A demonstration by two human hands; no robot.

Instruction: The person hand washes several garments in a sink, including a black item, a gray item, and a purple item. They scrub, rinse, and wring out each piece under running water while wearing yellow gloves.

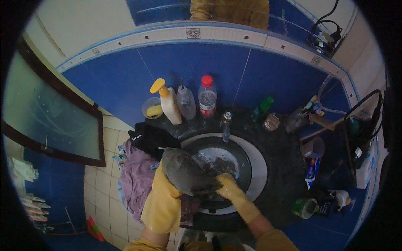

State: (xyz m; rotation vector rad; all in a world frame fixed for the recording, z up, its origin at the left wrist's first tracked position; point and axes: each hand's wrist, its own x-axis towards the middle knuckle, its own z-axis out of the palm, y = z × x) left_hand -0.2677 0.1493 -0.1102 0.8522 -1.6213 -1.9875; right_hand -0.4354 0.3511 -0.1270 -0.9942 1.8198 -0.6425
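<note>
A wet grey cloth item (183,171), perhaps a cap or a sock, is spread over the front of the sink. My left hand (165,188), in a yellow rubber glove, bears it up from the left; the cloth hides its fingers, and I cannot tell whether they are inside or beneath. At the darker right end, my gloved right hand (226,185) grips the cloth. Below lies a dark round basin (246,160) with suds and greyish water, within the pale-rimmed sink (260,169). The metal tap (226,127) stands behind it.
Mauve laundry (136,178) and a black garment (150,138) lie left on the dark counter (276,185). Along the back stand a pump bottle (171,106), a red-capped plastic bottle (207,97) and a green bottle (263,108). A toothpaste tube (313,171) is at right.
</note>
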